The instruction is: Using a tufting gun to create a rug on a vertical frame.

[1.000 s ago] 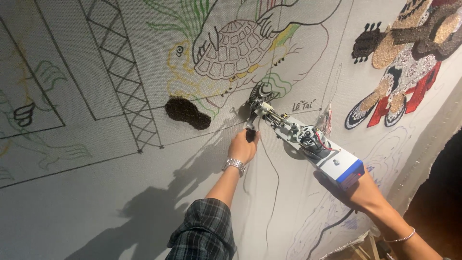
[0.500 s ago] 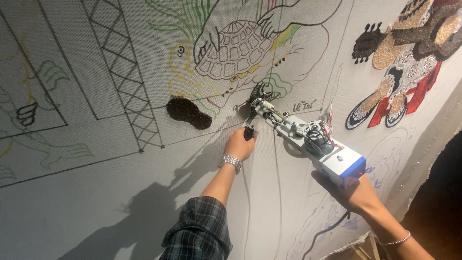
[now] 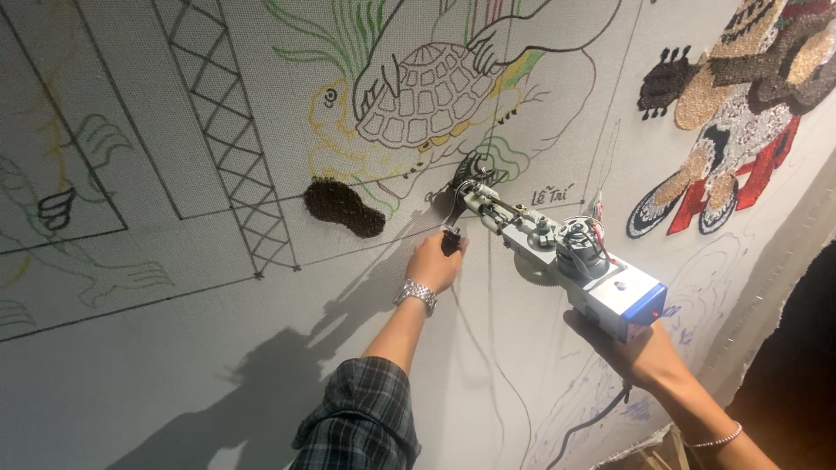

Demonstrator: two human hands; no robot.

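A metal tufting gun (image 3: 557, 248) with a white and blue rear box points up and left, its tip pressed against the grey cloth (image 3: 174, 365) just below a drawn turtle (image 3: 435, 91). My left hand (image 3: 433, 263), with a metal watch on the wrist, is shut on a small black grip (image 3: 450, 240) under the gun's front. Beneath the rear box my right hand (image 3: 636, 352) holds the gun's handle, which the hand mostly hides. A dark brown tufted patch (image 3: 342, 207) lies left of the tip.
The stretched cloth carries line drawings: a lattice tower (image 3: 226, 130) and a hand outline at the far left. A finished colourful tufted figure (image 3: 740, 130) is at the upper right. A cord (image 3: 583, 426) hangs below the gun. The cloth's edge and a dark gap are at the right.
Almost nothing: my left hand has slid slightly left under the gun's front. The gun's tip stays at the same spot on the cloth.
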